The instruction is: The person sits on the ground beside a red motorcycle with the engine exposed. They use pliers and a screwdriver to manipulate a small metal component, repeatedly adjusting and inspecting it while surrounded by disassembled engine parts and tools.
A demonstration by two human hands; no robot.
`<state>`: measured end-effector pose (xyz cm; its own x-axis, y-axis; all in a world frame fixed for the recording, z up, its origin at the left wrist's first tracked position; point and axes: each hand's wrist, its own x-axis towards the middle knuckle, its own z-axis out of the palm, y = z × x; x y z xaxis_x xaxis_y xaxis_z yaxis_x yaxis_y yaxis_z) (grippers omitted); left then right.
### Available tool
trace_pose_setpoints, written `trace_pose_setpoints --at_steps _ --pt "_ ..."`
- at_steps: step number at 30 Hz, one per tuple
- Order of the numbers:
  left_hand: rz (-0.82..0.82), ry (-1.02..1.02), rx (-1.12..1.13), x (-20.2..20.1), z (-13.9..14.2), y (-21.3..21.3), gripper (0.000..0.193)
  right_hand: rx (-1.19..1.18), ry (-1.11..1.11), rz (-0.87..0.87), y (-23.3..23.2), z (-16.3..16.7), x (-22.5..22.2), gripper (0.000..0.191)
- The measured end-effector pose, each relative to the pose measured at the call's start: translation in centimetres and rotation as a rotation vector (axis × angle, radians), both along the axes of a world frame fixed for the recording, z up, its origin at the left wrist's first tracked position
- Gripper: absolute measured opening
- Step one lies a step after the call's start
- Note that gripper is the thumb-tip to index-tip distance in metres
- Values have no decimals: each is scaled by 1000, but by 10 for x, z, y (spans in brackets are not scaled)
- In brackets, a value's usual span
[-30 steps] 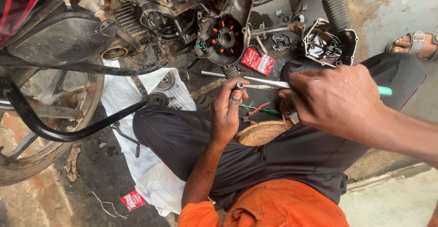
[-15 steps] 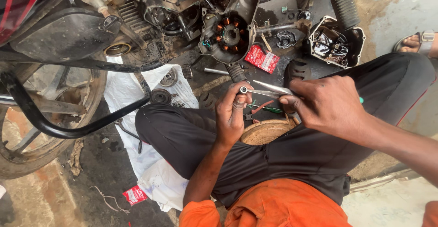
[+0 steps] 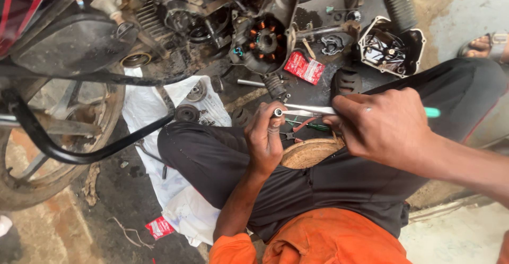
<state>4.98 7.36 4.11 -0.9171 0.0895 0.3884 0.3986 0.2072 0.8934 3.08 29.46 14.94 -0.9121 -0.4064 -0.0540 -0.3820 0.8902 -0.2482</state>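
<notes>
The left hand (image 3: pixel 265 139) clenches the socket end of the metal ratchet wrench (image 3: pixel 305 111); the right hand (image 3: pixel 384 126) grasps its green-tipped handle, near the open engine (image 3: pixel 262 41). Greasy fingers may let the wrench slip, dropping it onto the floor.

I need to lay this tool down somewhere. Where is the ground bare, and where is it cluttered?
Bare ground lies lower left, between the wheel, the white sheet and the small red wrapper. Pale floor at lower right is bare too. Ahead of both hands, around the stator, red packet and engine cover, it is crowded.
</notes>
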Motion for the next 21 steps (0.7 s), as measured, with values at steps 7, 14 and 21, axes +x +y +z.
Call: trace_pose_setpoints --at_steps 7,14,21 --pt "-1 -50 63 4 -8 -5 20 -219 -171 -38 -3 -33 -4 30" --pt "16 -226 220 12 -18 -7 23 -453 -262 54 -2 -55 -10 27" --pt "166 -210 563 11 -19 -79 28 76 -409 214 -20 -159 -11 29"
